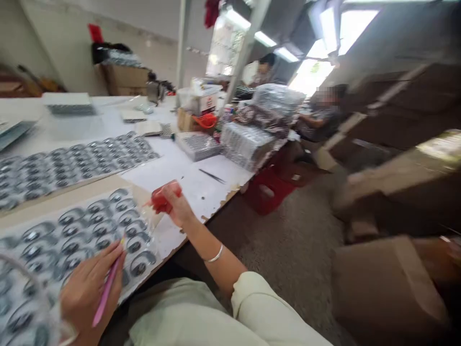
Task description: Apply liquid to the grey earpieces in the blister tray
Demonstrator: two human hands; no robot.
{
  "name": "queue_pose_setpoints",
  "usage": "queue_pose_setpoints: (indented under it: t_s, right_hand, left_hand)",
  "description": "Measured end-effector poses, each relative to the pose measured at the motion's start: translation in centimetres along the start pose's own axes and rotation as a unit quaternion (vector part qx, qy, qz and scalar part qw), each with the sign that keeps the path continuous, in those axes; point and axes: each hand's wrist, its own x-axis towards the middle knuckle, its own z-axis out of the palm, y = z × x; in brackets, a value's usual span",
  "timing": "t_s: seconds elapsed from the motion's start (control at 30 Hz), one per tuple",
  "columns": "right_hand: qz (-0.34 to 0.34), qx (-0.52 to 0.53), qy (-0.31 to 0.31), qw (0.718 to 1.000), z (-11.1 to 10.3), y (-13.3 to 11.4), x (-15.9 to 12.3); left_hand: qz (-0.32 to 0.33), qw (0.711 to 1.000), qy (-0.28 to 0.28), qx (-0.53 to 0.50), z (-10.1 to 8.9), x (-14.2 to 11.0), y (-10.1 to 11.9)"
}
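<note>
White-topped worktop (190,185), chipped edge; glossy clear sheet (90,235) of round silver pieces. Left grip (88,293) closed on pink stick (105,298); right grip (178,205) closed on red plastic item (162,199), form unclear.

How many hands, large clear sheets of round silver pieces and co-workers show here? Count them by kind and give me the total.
Hands: left hand, right hand: 2
Large clear sheets of round silver pieces: first sheet, second sheet: 2
Co-workers: one, another: 2
Total: 6
</note>
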Motion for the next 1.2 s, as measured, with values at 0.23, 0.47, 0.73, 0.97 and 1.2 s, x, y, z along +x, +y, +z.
queue_pose_setpoints:
  t_s: [0.23, 0.47, 0.73, 0.97, 1.2]
  right_hand:
    - [-0.105, -0.042, 0.035, 0.993, 1.6, 1.0, 1.8]
    - [-0.239, -0.155, 0.045, 0.957, 2.3, 2.4, 1.2]
    - [-0.274, -0.269, 0.03, 0.923, 3.1, 3.2, 0.5]
    - [-0.313, -0.358, 0.017, 0.88, 2.3, 3.8, 0.3]
    - [-0.299, -0.393, -0.024, 0.869, 2.0, 4.4, 0.4]
  left_hand:
    - [-0.089, 0.993, -0.056, 0.046, 1.2, 0.7, 1.2]
    - [-0.1, 0.99, -0.095, 0.04, 2.0, -0.1, 1.5]
    - [-0.106, 0.986, -0.108, 0.065, 2.3, -0.3, 1.1]
    - [-0.083, 0.981, -0.117, 0.127, 2.8, 0.5, 1.7]
    - [-0.072, 0.979, -0.099, 0.161, 3.0, 0.6, 1.8]
